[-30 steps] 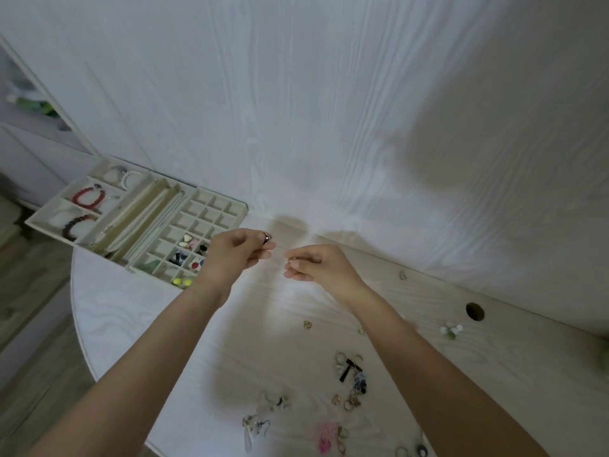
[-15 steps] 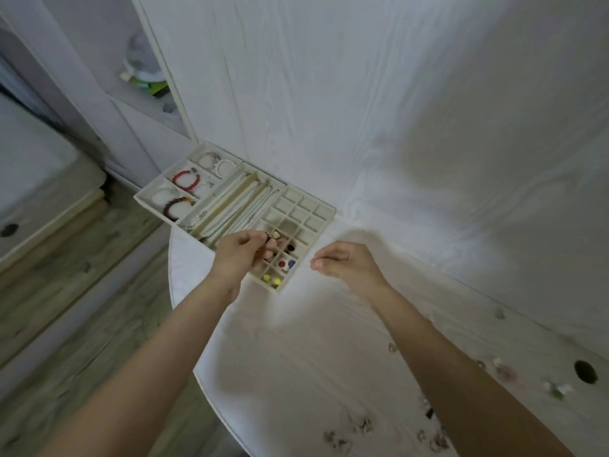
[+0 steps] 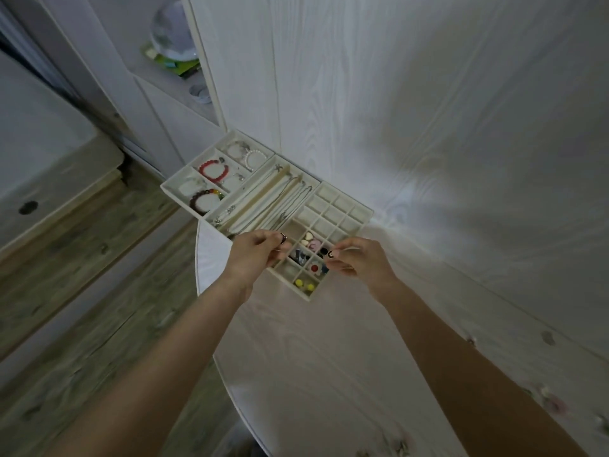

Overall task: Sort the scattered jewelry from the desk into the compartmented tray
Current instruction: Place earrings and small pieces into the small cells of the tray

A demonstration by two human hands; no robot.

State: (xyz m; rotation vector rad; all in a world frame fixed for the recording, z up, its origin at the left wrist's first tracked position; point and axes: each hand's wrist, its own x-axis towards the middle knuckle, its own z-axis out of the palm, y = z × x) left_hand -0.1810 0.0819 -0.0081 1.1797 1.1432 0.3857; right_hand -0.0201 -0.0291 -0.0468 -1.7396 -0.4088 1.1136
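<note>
Left hand (image 3: pixel 252 255) is pinching a small dark ring (image 3: pixel 283 239) between thumb and forefinger, fingers curled, holding it over the near-left part of the tray's grid of small squares. Right hand (image 3: pixel 357 258) is hovering at the near-right edge of the tray (image 3: pixel 364 212), fingers curled with the tips pressed together; a small dark piece is showing at the fingertips, but whether it is being pinched or is lying in a square of the tray cannot be told. The tray is sitting at the far-left edge of the round white desk (image 3: pixel 313 357), against the wall. In the tray: a red bracelet (image 3: pixel 213 170) and a dark bead bracelet (image 3: pixel 205 202) in the left compartments, chains (image 3: pixel 280 199) lying along the middle slots, yellow beads (image 3: pixel 304 285) in the nearest square. Scattered jewelry (image 3: pixel 557 404) is lying on the desk well to the right of the tray, blurred.
</note>
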